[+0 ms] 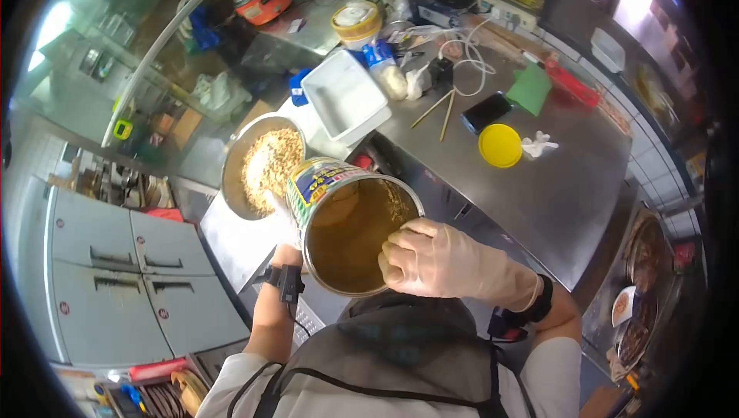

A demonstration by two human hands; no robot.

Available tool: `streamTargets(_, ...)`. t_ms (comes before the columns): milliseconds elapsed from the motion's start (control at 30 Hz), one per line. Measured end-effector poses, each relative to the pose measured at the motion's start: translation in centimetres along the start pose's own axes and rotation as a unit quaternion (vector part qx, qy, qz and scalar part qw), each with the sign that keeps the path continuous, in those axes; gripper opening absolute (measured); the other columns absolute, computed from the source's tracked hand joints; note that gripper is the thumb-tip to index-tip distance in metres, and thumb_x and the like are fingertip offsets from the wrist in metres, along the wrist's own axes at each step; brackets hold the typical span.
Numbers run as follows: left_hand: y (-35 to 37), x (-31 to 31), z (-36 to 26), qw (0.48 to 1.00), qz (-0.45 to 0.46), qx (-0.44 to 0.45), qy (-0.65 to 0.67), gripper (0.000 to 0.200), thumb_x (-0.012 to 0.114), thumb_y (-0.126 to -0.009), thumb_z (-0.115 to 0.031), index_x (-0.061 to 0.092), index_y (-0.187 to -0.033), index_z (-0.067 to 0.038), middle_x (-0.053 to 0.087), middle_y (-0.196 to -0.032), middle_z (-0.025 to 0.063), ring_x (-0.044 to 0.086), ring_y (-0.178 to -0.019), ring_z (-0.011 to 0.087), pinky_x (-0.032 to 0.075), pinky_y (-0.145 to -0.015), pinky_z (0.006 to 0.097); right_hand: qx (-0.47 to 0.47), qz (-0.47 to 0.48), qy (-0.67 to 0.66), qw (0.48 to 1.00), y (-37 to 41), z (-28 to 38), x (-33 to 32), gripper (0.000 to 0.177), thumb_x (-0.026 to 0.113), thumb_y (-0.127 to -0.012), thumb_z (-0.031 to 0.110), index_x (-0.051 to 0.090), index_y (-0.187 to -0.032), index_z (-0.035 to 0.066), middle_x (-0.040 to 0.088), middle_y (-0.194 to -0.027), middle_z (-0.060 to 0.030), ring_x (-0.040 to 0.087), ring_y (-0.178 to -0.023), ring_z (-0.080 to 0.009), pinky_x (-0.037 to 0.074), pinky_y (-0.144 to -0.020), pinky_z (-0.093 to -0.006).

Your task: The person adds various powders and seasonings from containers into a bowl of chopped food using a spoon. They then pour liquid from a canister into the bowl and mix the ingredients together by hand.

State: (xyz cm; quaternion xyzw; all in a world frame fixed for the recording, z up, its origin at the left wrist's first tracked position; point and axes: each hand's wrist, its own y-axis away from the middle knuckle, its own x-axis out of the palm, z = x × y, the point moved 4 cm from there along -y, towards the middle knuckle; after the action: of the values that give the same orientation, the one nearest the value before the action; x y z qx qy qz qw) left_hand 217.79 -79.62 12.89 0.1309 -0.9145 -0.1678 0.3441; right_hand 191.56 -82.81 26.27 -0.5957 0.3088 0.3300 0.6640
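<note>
A large printed tin can is tipped so that its open mouth faces me; some brownish powder or crumbs cling to its inner wall. My right hand, in a pale glove, is closed over the can's right rim with its fingers inside. Against the can's left side is my left hand, also gloved, its fingers largely hidden by the can. Just beyond that hand stands a steel bowl holding pale, flaky crumbs with white powder on them.
A white plastic tub sits behind the bowl. On the steel counter lie a yellow round lid, a phone, chopsticks and a green sheet. White cabinets stand at left; food pans are at far right.
</note>
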Motion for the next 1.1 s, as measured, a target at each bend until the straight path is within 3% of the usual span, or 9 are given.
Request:
streamTargets(267,-2.5,-2.9,1.0,0.989,0.012,0.004,0.147,0.065,0.056,-0.086,-0.048,0.044,-0.131,-0.003,0.051,-0.129,0.0169,0.052,-0.115,0.0313,0.041,-0.099,0.0472,0.003,0.027,-0.255,0.966,-0.3,-2.8,0.9,0.03,0.063,-0.079,0.024,0.06,-0.1,0.003,0.06,-0.088,-0.0087,0.059,-0.083,-0.0279,0.049,-0.079,-0.0383)
streamTargets(367,-1.9,-1.8,1.6,0.989,0.001,-0.026,0.143,0.063,0.065,-0.082,-0.039,0.045,-0.13,-0.003,0.054,-0.126,0.015,0.055,-0.112,0.0288,0.044,-0.097,0.0452,0.196,0.281,-0.3,0.89,1.3,-5.7,7.6,0.038,0.057,-0.084,0.025,0.057,-0.116,0.006,0.055,-0.122,-0.0176,0.055,-0.11,-0.0248,0.043,-0.093,-0.0367)
streamTargets(433,-2.1,-0.3,1.5,0.994,0.031,-0.029,0.104,0.06,0.067,-0.082,-0.033,0.045,-0.13,-0.004,0.055,-0.125,0.0127,0.056,-0.111,0.0252,0.045,-0.096,0.042,0.189,0.049,-0.448,0.872,0.3,-5.9,9.0,0.052,0.058,-0.079,0.032,0.049,-0.126,0.01,0.043,-0.136,-0.0185,0.045,-0.124,-0.0273,0.036,-0.104,-0.0418)
streamTargets(567,-2.4,0.8,2.5,0.996,0.037,-0.067,0.047,0.057,0.064,-0.086,-0.03,0.043,-0.133,-0.006,0.055,-0.126,0.0075,0.054,-0.112,0.0181,0.041,-0.099,0.0342,0.324,-0.033,-0.885,0.333,2.1,-5.1,12.0,0.056,0.058,-0.078,0.035,0.047,-0.128,0.011,0.042,-0.137,-0.0183,0.043,-0.125,-0.0289,0.034,-0.105,-0.0441)
streamTargets(667,-1.3,3.0,1.7,0.993,0.072,-0.096,-0.009,0.063,0.063,-0.087,-0.028,0.035,-0.139,-0.006,0.05,-0.131,0.0066,0.049,-0.117,0.0162,0.037,-0.102,0.0325,0.295,-0.09,-0.938,0.157,4.0,-4.6,12.2,0.059,0.058,-0.077,0.037,0.046,-0.129,0.011,0.041,-0.138,-0.0181,0.042,-0.126,-0.0302,0.033,-0.106,-0.0458)
streamTargets(867,-2.4,0.7,2.0,0.995,0.078,-0.066,-0.005,0.066,0.062,-0.087,-0.028,0.03,-0.141,-0.006,0.046,-0.135,0.0062,0.046,-0.12,0.0154,0.035,-0.103,0.0318,0.261,-0.14,-0.953,0.058,4.7,-5.8,13.4,0.065,0.059,-0.074,0.04,0.044,-0.131,0.012,0.039,-0.14,-0.0178,0.039,-0.129,-0.0326,0.031,-0.107,-0.0492)
streamTargets(1000,-2.3,0.1,-0.5,0.999,0.046,-0.016,0.025,0.061,0.062,-0.086,-0.031,0.038,-0.137,-0.006,0.054,-0.127,0.0076,0.054,-0.112,0.0178,0.041,-0.097,0.0346,0.4,-0.142,-0.893,0.151,2.5,-7.2,13.3,0.074,0.053,-0.074,0.056,0.042,-0.133,0.014,0.039,-0.14,-0.0174,0.039,-0.127,-0.0381,0.029,-0.106,-0.0558)
streamTargets(1067,-2.1,-0.6,-1.0,0.999,0.023,-0.008,0.047,0.059,0.062,-0.087,-0.03,0.04,-0.135,-0.006,0.055,-0.126,0.0075,0.054,-0.111,0.0175,0.042,-0.096,0.0344,0.282,-0.141,-0.948,-0.03,1.7,-7.3,15.6,0.075,0.047,-0.077,0.062,0.041,-0.134,0.014,0.039,-0.14,-0.0174,0.042,-0.125,-0.0369,0.032,-0.104,-0.055)
streamTargets(1100,-1.8,-0.5,-1.4,0.999,0.006,0.009,0.047,0.056,0.062,-0.087,-0.03,0.041,-0.134,-0.006,0.055,-0.124,0.0079,0.055,-0.11,0.0173,0.044,-0.095,0.0343,0.3,-0.136,-0.942,0.068,1.9,-7.7,15.5,0.075,0.041,-0.082,0.064,0.04,-0.135,0.01,0.041,-0.138,-0.0175,0.044,-0.124,-0.0341,0.034,-0.104,-0.0511)
